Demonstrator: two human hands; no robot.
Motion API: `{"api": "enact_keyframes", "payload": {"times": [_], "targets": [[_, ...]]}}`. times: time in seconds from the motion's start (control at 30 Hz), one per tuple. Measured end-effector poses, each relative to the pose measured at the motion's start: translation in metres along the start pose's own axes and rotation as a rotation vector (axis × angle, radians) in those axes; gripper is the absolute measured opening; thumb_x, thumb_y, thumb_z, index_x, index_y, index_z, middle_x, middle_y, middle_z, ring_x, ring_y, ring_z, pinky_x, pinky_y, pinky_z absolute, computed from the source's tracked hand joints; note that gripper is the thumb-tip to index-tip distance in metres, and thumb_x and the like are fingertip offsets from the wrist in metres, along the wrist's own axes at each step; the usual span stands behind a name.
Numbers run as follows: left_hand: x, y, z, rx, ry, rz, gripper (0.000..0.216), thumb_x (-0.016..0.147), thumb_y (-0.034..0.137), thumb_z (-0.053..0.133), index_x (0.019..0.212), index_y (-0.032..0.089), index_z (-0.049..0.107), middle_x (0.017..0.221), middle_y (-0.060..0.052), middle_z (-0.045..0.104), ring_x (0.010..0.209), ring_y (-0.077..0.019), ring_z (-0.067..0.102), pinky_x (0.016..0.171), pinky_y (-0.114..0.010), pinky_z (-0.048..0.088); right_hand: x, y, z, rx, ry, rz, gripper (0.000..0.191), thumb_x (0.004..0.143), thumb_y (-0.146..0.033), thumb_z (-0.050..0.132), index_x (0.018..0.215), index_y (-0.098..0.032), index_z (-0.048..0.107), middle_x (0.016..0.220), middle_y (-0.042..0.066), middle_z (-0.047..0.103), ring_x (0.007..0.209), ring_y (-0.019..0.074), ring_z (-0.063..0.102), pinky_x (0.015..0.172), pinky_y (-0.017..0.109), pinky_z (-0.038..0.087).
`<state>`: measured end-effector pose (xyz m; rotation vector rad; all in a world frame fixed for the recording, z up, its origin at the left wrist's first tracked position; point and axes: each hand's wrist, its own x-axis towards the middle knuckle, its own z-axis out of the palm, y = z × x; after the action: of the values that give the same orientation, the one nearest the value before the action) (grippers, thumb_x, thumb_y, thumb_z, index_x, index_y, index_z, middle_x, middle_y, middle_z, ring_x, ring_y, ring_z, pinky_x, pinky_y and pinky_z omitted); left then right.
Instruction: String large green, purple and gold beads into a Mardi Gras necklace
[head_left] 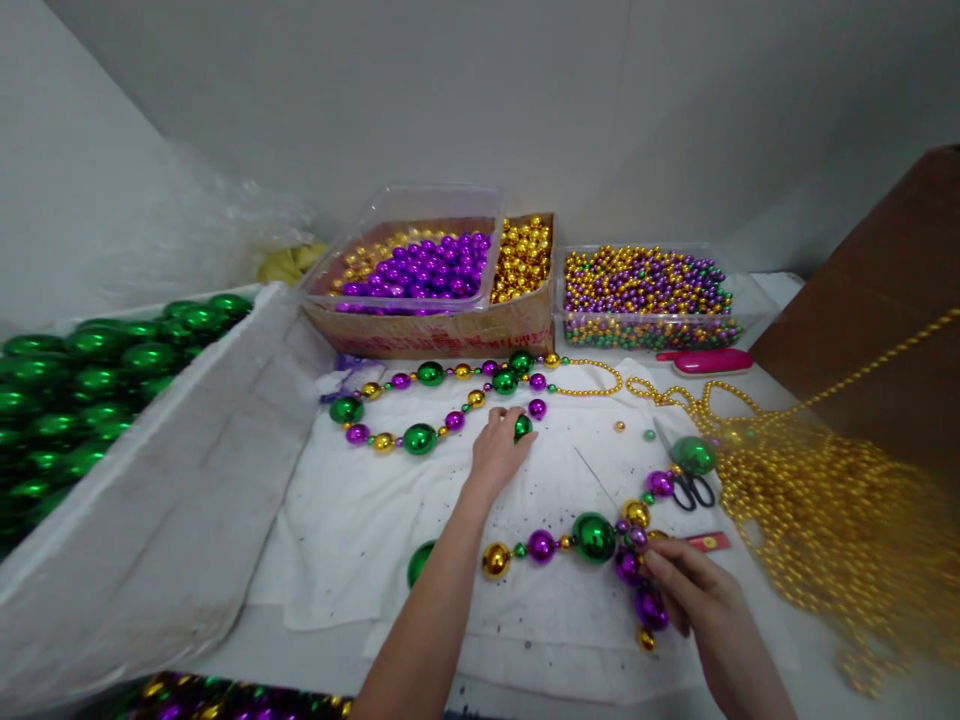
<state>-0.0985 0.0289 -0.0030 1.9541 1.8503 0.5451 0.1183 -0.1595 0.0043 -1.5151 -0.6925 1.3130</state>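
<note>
My left hand (501,448) is closed around a shiny green bead (523,428) above the white cloth (352,530). Just beyond its fingers lies a loose purple bead (538,409). Lower right, my right hand (694,580) pinches a bead strand of green, gold and purple; a big green bead (595,537) sits on the part running left. From near that grip a thin needle or wire (596,474) points up and left. A looped bead necklace (420,438) with a gold bead chain (592,390) lies behind my left hand.
Black-handled scissors (694,492) and a pink-handled tool (712,362) lie at right, by heaped gold bead chains (817,520). Behind stand a cardboard box (427,335) with purple and gold beads and a clear bin (652,325) of small beads. A white-lined box (172,480) holds green beads.
</note>
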Motion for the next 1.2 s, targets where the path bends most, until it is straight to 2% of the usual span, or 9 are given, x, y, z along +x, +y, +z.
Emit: {"api": "enact_keyframes", "payload": {"times": [0.17,0.27,0.4,0.53,0.6,0.7,0.77,1.0,1.2], "targets": [[0.001,0.009,0.001,-0.023,-0.036,-0.018,0.037,0.08,0.038,0.058,0.113,0.023,0.053,0.113,-0.011,0.053,0.104,-0.0323,0.055,0.089,-0.04,0.038,-0.003,-0.003,0.001,0.071,-0.043,0.012,0.039,0.071,-0.045,0.073,0.095,-0.015,0.067,0.051,-0.004,0.05,0.044,0.0083,0.041,0.042,0.019,0.032],[0.001,0.008,0.0,-0.085,-0.053,-0.048,0.039,0.072,0.033,0.066,0.108,0.022,0.055,0.113,-0.012,0.053,0.109,-0.0342,0.053,0.093,-0.042,0.035,-0.006,-0.002,-0.004,0.143,-0.079,0.066,0.04,0.074,-0.044,0.07,0.102,-0.015,0.066,0.05,-0.002,0.056,0.046,0.0105,0.046,0.046,0.021,0.038],[-0.005,0.008,-0.004,-0.251,-0.064,-0.087,0.029,0.065,0.036,0.073,0.082,0.017,0.059,0.106,-0.013,0.056,0.11,-0.0369,0.051,0.093,-0.044,0.036,-0.011,-0.006,-0.012,0.224,-0.124,0.093,0.033,0.073,-0.04,0.073,0.094,-0.017,0.065,0.058,0.002,0.063,0.049,0.0125,0.051,0.046,0.022,0.039],[-0.013,0.016,-0.011,-0.614,-0.145,-0.104,0.032,0.075,0.046,0.061,0.089,0.018,0.058,0.098,-0.011,0.063,0.093,-0.0275,0.062,0.077,-0.037,0.048,-0.014,-0.016,-0.011,0.244,-0.169,0.061,0.027,0.072,-0.04,0.074,0.081,-0.017,0.063,0.057,0.002,0.061,0.048,0.0113,0.048,0.045,0.021,0.037],[-0.02,0.022,-0.015,-0.939,-0.256,-0.115,0.032,0.082,0.044,0.054,0.098,0.017,0.057,0.099,-0.011,0.065,0.086,-0.0239,0.066,0.072,-0.034,0.051,-0.014,-0.018,-0.009,0.215,-0.17,0.044,0.027,0.071,-0.04,0.074,0.077,-0.017,0.063,0.057,0.002,0.06,0.049,0.011,0.048,0.046,0.021,0.037],[-0.032,0.032,-0.016,-1.582,-0.479,-0.211,0.027,0.082,0.034,0.056,0.1,0.014,0.058,0.103,-0.013,0.067,0.094,-0.0253,0.066,0.078,-0.033,0.052,-0.013,-0.016,-0.004,0.081,-0.157,0.032,0.029,0.068,-0.043,0.075,0.071,-0.017,0.063,0.056,0.0,0.055,0.051,0.0116,0.047,0.045,0.02,0.036],[-0.039,0.038,-0.014,-1.834,-0.551,-0.296,0.023,0.083,0.029,0.056,0.099,0.013,0.06,0.102,-0.012,0.067,0.1,-0.0262,0.064,0.081,-0.031,0.052,-0.014,-0.012,-0.002,0.002,-0.133,0.011,0.031,0.067,-0.045,0.075,0.068,-0.016,0.063,0.054,-0.001,0.051,0.051,0.0111,0.045,0.043,0.02,0.033],[-0.046,0.045,-0.005,-1.953,-0.477,-0.415,0.029,0.087,0.026,0.05,0.112,0.013,0.055,0.106,-0.013,0.066,0.109,-0.0256,0.06,0.09,-0.035,0.051,-0.02,-0.006,0.001,-0.104,-0.063,-0.017,0.038,0.066,-0.055,0.07,0.069,-0.018,0.062,0.054,-0.003,0.047,0.047,0.0104,0.042,0.041,0.02,0.027],[-0.051,0.045,0.002,-2.055,-0.444,-0.428,0.02,0.084,0.02,0.053,0.1,0.01,0.06,0.106,-0.014,0.066,0.114,-0.0275,0.057,0.097,-0.036,0.047,-0.023,-0.008,0.005,-0.144,-0.073,-0.024,0.037,0.066,-0.054,0.069,0.066,-0.018,0.06,0.054,-0.003,0.046,0.048,0.0104,0.04,0.042,0.019,0.026]]}}
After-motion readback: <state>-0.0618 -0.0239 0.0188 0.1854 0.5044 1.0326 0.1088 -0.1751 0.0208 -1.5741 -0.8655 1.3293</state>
